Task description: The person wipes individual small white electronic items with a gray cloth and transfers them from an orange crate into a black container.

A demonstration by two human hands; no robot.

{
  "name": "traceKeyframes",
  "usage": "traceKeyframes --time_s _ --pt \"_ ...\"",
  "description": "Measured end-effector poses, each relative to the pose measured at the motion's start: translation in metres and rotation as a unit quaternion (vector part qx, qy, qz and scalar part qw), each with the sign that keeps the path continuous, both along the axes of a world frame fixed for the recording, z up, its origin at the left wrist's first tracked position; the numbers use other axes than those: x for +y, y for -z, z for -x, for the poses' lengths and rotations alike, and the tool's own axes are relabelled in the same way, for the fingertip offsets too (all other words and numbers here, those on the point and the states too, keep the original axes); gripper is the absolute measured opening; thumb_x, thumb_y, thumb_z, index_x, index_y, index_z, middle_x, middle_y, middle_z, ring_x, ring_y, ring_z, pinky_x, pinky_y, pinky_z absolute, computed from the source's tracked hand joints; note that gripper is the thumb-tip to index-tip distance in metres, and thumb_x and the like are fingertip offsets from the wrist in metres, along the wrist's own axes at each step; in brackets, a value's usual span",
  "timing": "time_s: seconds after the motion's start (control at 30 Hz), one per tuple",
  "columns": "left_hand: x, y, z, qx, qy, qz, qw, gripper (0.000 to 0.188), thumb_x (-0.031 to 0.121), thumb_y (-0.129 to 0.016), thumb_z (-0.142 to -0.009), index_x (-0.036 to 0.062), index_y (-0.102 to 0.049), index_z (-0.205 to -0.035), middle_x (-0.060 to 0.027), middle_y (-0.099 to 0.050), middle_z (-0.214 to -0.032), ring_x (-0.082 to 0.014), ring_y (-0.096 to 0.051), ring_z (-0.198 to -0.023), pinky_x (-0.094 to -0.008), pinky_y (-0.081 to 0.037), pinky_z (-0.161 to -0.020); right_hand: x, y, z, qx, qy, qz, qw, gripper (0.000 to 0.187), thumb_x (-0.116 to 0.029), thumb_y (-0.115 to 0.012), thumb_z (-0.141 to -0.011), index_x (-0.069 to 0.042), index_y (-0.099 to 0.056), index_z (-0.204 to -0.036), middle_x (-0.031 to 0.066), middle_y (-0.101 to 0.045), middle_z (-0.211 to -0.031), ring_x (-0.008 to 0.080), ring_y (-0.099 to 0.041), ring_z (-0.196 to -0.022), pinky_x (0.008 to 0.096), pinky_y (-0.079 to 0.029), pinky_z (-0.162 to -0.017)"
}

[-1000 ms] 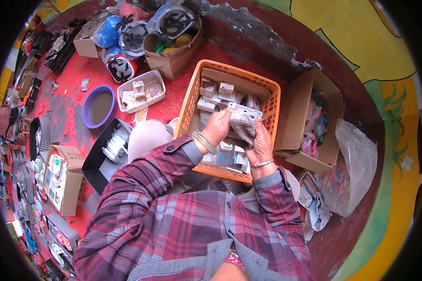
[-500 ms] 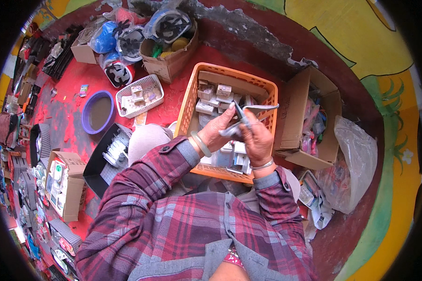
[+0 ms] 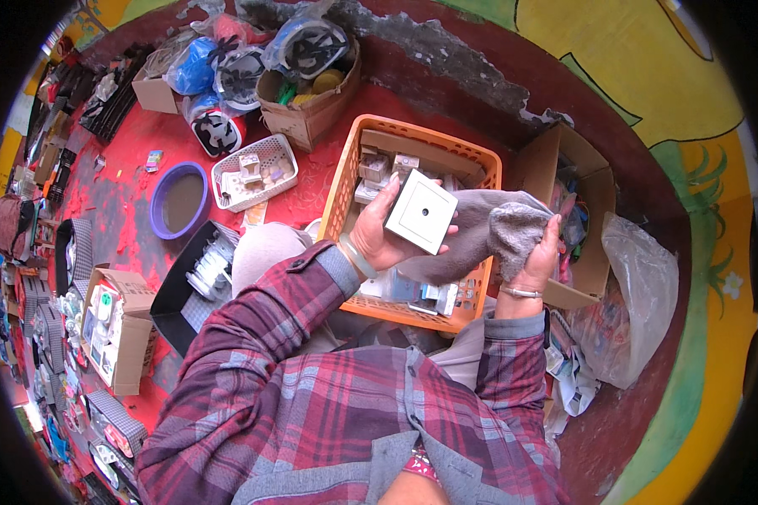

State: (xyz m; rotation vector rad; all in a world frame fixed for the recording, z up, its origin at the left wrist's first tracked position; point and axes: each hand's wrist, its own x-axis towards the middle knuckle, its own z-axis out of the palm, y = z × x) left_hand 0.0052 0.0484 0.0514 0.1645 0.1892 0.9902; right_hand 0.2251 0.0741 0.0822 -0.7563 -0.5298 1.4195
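Note:
My left hand (image 3: 377, 229) grips a square cream plate (image 3: 422, 211) with a small dark round spot at its middle, its face turned up. It looks like an electrical wall plate. Out to the right, my right hand (image 3: 534, 258) is closed on a grey cloth (image 3: 493, 225), which hangs loosely toward the plate. Both hands are above an orange perforated basket (image 3: 342, 187). Inside it lie several small white boxed or moulded pieces (image 3: 374, 168), partly hidden by the hands and cloth.
An open cardboard box (image 3: 531, 162) of wrapped goods stands right of the basket, beside a clear plastic bag (image 3: 638, 290). To the left are a white basket (image 3: 222, 192), a purple basin (image 3: 155, 220) and a black tray (image 3: 165, 305). Bagged helmets (image 3: 307, 49) lie at the back.
My hands have moved apart. The right hand has drawn the cloth out to the right, and the plate's cream face now shows in my left hand.

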Motion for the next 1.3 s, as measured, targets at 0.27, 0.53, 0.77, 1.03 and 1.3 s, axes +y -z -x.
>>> traceKeyframes --time_s 0.27,0.53,0.77,1.03,1.3 --pt "-0.006 0.021 -0.009 -0.022 -0.006 0.0 1.0 0.05 0.045 -0.032 -0.094 0.0059 -0.05 -0.12 -0.0114 -0.056 -0.118 -0.0239 -0.054 -0.108 -0.0384 -0.039 -0.098 -0.038 0.003 0.067 -0.601 -0.195 -0.384 0.673 0.044 -0.025 -0.057 -0.084 -0.005 -0.051 -0.123 0.013 -0.05 -0.127 0.0283 -0.045 -0.12 0.0405 -0.028 -0.1" --pt "-0.013 0.023 -0.015 0.003 -0.02 0.031 0.999 0.044 0.042 -0.036 -0.095 0.008 -0.049 -0.119 -0.0098 -0.055 -0.119 -0.0218 -0.053 -0.109 -0.0373 -0.041 -0.096 -0.037 0.027 0.075 -0.701 -0.114 -0.368 0.6 0.054 -0.035 -0.044 -0.09 -0.005 -0.037 -0.135 0.0158 -0.033 -0.14 0.0286 -0.03 -0.131 0.0404 -0.025 -0.102" --pt "-0.018 0.018 -0.019 0.125 0.027 -0.062 0.99 0.04 0.036 -0.039 -0.095 0.0117 -0.046 -0.125 -0.0049 -0.055 -0.118 -0.0162 -0.053 -0.107 -0.0336 -0.041 -0.092 -0.025 0.036 0.07 -0.666 0.045 -0.293 0.684 0.046 -0.031 -0.036 -0.094 -0.003 -0.041 -0.131 0.0187 -0.045 -0.13 0.0336 -0.046 -0.117 0.0394 -0.036 -0.094" --pt "-0.011 -0.002 -0.007 0.093 0.014 -0.07 0.993 0.047 0.04 -0.038 -0.094 0.0099 -0.042 -0.13 -0.0096 -0.053 -0.123 -0.019 -0.053 -0.109 -0.0338 -0.042 -0.092 0.001 0.053 0.043 -0.644 0.045 -0.067 0.76 0.035 -0.031 -0.04 -0.094 -0.001 -0.059 -0.094 0.0189 -0.061 -0.073 0.0351 -0.06 -0.068 0.0408 -0.045 -0.062" --pt "0.007 -0.003 0.013 0.019 -0.053 0.015 0.998 0.06 0.052 -0.031 -0.091 0.0096 -0.037 -0.134 -0.019 -0.045 -0.129 -0.0398 -0.045 -0.117 -0.0516 -0.038 -0.095 -0.003 0.001 0.028 -0.09 0.06 -0.018 0.994 0.037 -0.036 -0.042 -0.095 -0.002 -0.053 -0.106 0.0082 -0.061 -0.091 0.019 -0.061 -0.079 0.0314 -0.051 -0.072"
